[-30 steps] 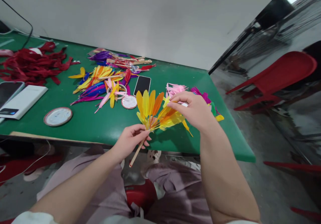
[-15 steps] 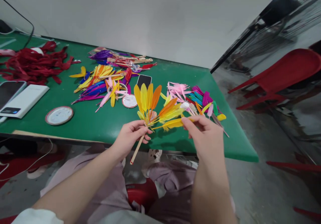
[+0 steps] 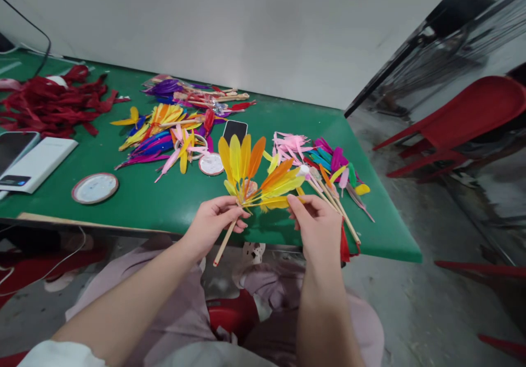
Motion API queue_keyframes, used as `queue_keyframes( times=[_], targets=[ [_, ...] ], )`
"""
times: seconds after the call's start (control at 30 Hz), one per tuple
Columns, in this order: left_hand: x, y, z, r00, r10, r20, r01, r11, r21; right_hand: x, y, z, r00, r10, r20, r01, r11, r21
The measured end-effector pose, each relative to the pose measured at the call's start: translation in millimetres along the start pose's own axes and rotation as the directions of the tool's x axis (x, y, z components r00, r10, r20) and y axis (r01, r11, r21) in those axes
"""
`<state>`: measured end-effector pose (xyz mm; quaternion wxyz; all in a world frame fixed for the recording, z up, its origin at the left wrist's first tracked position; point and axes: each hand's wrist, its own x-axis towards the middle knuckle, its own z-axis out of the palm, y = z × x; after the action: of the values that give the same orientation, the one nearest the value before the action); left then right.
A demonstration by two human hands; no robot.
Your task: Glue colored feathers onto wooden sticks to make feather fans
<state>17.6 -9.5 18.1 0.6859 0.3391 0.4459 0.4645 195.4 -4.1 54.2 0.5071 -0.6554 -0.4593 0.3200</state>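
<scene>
My left hand (image 3: 222, 216) is closed around a feather fan (image 3: 242, 161), at the point where its feathers meet the wooden handle (image 3: 225, 244). Yellow and orange feathers spread upward and to the right from there. Between finger and thumb, my right hand (image 3: 314, 222) pinches a yellow feather (image 3: 273, 202), the lowest on the right side; its quill end lies at the fan's base by my left fingers. Just past my right hand lie several wooden sticks (image 3: 339, 205) with a red tassel (image 3: 347, 244) at their lower end.
On the green table (image 3: 164, 205) lie pink feathers (image 3: 291, 145), mixed coloured feathers (image 3: 158, 131), dark red ribbons (image 3: 53, 104), two round lids (image 3: 95, 188), a phone (image 3: 235, 130) and a white power bank (image 3: 39, 164). A red chair (image 3: 464, 120) stands to the right.
My right hand has moved left toward the fan's base with the yellow feather, uncovering the sticks and red tassel behind it. My left hand stays in place with the fan.
</scene>
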Motion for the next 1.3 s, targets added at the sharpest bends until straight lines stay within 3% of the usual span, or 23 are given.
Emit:
queue_keyframes(
  times=[0.33, 0.47, 0.57, 0.67, 0.8, 1.0, 1.3],
  targets=[
    [-1.1, 2.2, 1.8, 1.000, 0.023, 0.004, -0.023, 1.000, 0.020, -6.1, 1.7, 2.2, 1.000, -0.016, -0.014, 0.016, 1.000, -0.026],
    [-1.3, 0.5, 2.4, 0.999, 0.036, -0.001, -0.036, 0.999, 0.026, -8.4, 5.1, 6.3, 0.999, 0.035, 0.016, -0.036, 0.997, 0.075],
    [-1.3, -0.1, 4.3, 0.999, 0.039, -0.015, -0.038, 0.999, 0.025, -15.4, 10.0, 16.2, 0.992, 0.079, 0.103, -0.098, 0.975, 0.198],
    [-0.9, 0.0, 6.2, 0.999, 0.041, -0.028, -0.040, 0.999, 0.026, -25.2, 14.8, 30.7, 0.972, 0.147, 0.183, -0.205, 0.910, 0.360],
    [-0.4, -0.6, 7.1, 0.998, 0.054, -0.021, -0.053, 0.998, 0.032, -33.2, 17.5, 45.9, 0.958, 0.234, 0.166, -0.286, 0.807, 0.517],
    [0.2, -3.7, 6.0, 0.996, 0.093, -0.009, -0.092, 0.994, 0.051, -33.3, 20.0, 52.7, 0.955, 0.282, 0.087, -0.280, 0.773, 0.569],
    [-0.6, -2.8, 7.1, 0.992, 0.124, 0.018, -0.125, 0.988, 0.096, -29.5, 21.1, 50.0, 0.952, 0.267, 0.150, -0.303, 0.754, 0.583]
  ],
)
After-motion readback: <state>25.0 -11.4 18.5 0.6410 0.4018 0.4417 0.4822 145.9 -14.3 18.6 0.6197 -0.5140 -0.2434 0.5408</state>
